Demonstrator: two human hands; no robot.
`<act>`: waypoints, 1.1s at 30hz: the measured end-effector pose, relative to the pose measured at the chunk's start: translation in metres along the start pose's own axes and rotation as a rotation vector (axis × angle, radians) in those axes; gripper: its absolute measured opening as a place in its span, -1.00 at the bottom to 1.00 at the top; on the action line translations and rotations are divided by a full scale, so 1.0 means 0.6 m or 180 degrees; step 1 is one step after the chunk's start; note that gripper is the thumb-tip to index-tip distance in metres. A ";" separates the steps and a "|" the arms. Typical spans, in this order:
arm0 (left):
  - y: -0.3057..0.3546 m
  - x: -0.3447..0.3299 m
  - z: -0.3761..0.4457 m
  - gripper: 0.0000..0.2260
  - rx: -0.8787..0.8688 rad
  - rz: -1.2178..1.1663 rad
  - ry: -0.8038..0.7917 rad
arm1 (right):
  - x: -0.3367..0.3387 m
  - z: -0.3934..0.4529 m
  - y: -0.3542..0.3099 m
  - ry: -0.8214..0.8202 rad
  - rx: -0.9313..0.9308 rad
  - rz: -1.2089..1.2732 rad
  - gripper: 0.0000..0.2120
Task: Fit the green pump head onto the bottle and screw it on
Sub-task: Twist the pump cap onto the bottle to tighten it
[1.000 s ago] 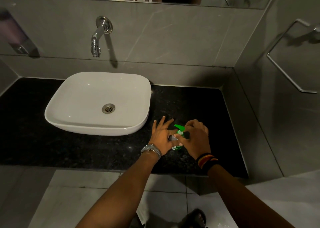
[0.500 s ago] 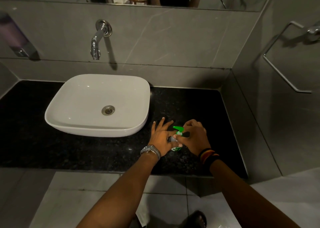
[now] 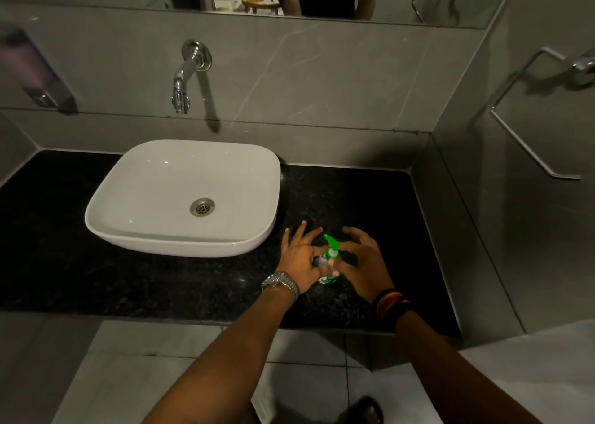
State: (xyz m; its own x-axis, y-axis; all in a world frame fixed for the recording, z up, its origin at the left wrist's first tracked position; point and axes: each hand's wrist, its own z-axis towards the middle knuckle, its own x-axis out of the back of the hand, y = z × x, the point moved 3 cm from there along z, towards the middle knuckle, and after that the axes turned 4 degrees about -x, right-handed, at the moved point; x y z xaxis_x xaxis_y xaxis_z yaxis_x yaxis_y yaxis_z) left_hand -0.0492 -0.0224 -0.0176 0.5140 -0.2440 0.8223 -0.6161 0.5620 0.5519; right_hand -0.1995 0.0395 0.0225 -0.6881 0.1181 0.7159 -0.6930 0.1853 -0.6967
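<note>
A small bottle point(image 3: 327, 281) with a green label stands on the black counter point(image 3: 161, 282), to the right of the basin. The green pump head point(image 3: 332, 247) sits on its neck, nozzle pointing away to the left. My left hand point(image 3: 297, 257) holds the bottle from the left, thumb against its shoulder and fingers fanned out forward. My right hand point(image 3: 365, 261) arches beside the pump on the right. Its fingers are lifted apart from the pump with a dark gap between; only the thumb reaches the collar. Most of the bottle body is hidden by my hands.
A white basin point(image 3: 183, 195) stands on the counter to the left, under a chrome wall tap point(image 3: 185, 79). A soap dispenser point(image 3: 35, 72) hangs on the far left wall, a towel rail point(image 3: 531, 117) on the right wall. The counter's front edge lies below my wrists.
My right hand was closed over the pump head; its fingers have now lifted off, baring the nozzle. The view has shifted slightly downward. My left hand has stayed on the bottle.
</note>
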 end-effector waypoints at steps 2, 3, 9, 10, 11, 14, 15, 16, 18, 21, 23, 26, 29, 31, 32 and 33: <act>0.000 -0.001 0.002 -0.49 -0.0016 0.0049 -0.0015 | -0.002 0.009 -0.003 0.0227 -0.0170 -0.0149 -0.67; -0.002 -0.001 0.002 -0.50 -0.0016 0.0071 -0.0035 | -0.004 0.013 -0.007 0.0286 -0.0270 -0.0281 -0.57; -0.006 -0.006 0.002 -0.54 -0.0007 0.0117 -0.0049 | -0.004 0.007 0.010 0.0165 -0.0050 0.0065 -0.78; -0.005 -0.005 0.002 -0.51 -0.0004 0.0103 -0.0049 | -0.003 0.007 0.010 0.0223 -0.0066 0.0036 -0.78; -0.004 -0.004 0.002 -0.48 -0.0004 0.0095 -0.0047 | -0.004 0.010 0.008 0.0304 -0.0128 -0.0029 -0.74; -0.003 0.000 0.002 -0.42 -0.0013 0.0084 -0.0032 | -0.010 0.020 0.000 0.0471 -0.0332 -0.0309 -0.61; -0.004 0.000 0.001 -0.43 -0.0023 0.0090 -0.0026 | -0.012 0.019 0.003 0.0431 -0.0334 -0.0225 -0.59; -0.003 -0.001 0.002 -0.45 -0.0034 0.0106 -0.0021 | -0.012 0.014 0.008 0.0348 -0.0300 -0.0054 -0.57; -0.003 -0.003 0.002 -0.51 -0.0017 0.0136 -0.0037 | -0.009 0.006 0.019 0.0215 -0.0127 0.0118 -0.54; -0.006 -0.006 0.001 -0.53 0.0006 0.0119 -0.0030 | -0.004 0.005 0.018 0.0255 -0.0034 -0.0091 -0.72; -0.007 -0.007 0.001 -0.50 -0.0023 0.0135 -0.0024 | -0.003 0.007 0.012 0.0338 -0.0071 -0.0268 -0.74; -0.007 -0.005 0.002 -0.46 -0.0044 0.0157 -0.0035 | -0.005 0.009 0.010 0.0413 0.0201 -0.0649 -0.66; -0.006 -0.004 0.002 -0.46 -0.0052 0.0166 -0.0029 | -0.002 0.009 0.011 0.0399 0.0357 -0.0622 -0.72; -0.006 -0.005 0.001 -0.55 -0.0041 0.0163 -0.0019 | -0.004 0.012 0.006 0.0454 0.0233 -0.0655 -0.71; -0.006 -0.006 0.000 -0.59 -0.0032 0.0164 -0.0002 | -0.007 0.014 0.004 0.0455 0.0140 -0.0671 -0.68; -0.006 -0.006 0.000 -0.63 -0.0029 0.0161 0.0019 | -0.009 0.016 0.003 0.0456 0.0069 -0.0655 -0.65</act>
State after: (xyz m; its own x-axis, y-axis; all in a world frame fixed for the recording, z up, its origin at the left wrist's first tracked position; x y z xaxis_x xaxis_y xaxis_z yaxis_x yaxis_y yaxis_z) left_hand -0.0487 -0.0233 -0.0228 0.4860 -0.2103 0.8483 -0.6360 0.5806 0.5083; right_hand -0.1987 0.0300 0.0169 -0.4956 0.2174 0.8409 -0.8209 0.1991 -0.5352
